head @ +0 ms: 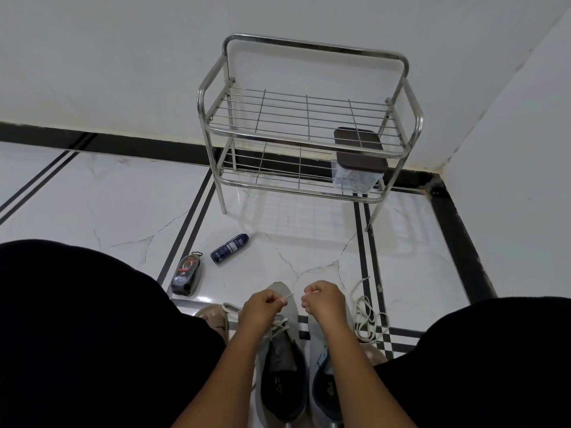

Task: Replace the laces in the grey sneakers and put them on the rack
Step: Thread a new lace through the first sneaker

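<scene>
Two grey sneakers stand side by side on the floor between my knees, toes pointing away. The left sneaker (pixel 279 362) has a pale lace threaded through its eyelets. My left hand (pixel 262 307) pinches a lace end over that shoe's toe, the tip sticking out to the right. My right hand (pixel 324 299) is curled above the right sneaker (pixel 318 350) and seems to pinch the other lace end. A loose pale lace (pixel 366 316) lies coiled on the floor right of the shoes. The metal rack (pixel 309 131) stands ahead against the wall.
A clear box with a dark lid (pixel 360 163) sits on the rack's lower shelf at the right. A dark blue bottle (pixel 229 248) and a black shoe-polish sponge (pixel 187 274) lie on the floor to the left. My dark-clothed knees fill both lower corners.
</scene>
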### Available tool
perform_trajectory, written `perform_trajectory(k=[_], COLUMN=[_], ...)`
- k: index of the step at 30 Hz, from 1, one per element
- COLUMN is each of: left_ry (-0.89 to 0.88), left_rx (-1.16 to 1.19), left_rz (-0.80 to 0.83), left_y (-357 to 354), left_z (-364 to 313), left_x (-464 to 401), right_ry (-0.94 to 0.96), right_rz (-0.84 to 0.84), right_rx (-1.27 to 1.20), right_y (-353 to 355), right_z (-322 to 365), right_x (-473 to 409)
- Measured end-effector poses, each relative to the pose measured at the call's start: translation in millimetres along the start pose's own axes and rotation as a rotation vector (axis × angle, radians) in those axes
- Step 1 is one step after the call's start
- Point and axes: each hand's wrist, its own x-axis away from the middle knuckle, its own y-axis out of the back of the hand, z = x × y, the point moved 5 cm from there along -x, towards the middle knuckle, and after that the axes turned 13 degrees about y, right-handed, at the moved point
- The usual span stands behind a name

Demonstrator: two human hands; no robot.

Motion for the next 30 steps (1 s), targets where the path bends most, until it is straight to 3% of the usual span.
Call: perform_trajectory(k=[1, 4, 6, 15, 21, 30], left_ry=[0.036, 0.142, 0.176, 0.285, 0.395, 0.381], left_rx=[-0.001, -0.091, -0.198, -0.429, -0.272, -0.303], left_rz=[-0.014, -0.021, -0.033, -0.114, -0.151, -0.159], left_y=[-1, -8, -17, -46, -42, -51], left_z=[6, 27, 39, 76, 74, 73], left_x=[-3, -12, -17, -31, -23, -28], right_ry=[-0.014, -0.022, 0.0, -0.043, -0.065, -0.102], right_rz=[0.022, 0.313, 0.442, 0.457, 0.43, 0.412], right_rx=[0.087, 0.396, 0.462, 0.382, 0.351, 0.246], right_y=[-2, -26, -44, -53, -58, -59], right_z=[-8, -29, -43, -77, -87, -87], right_x=[-3, 11, 27, 16, 12, 11])
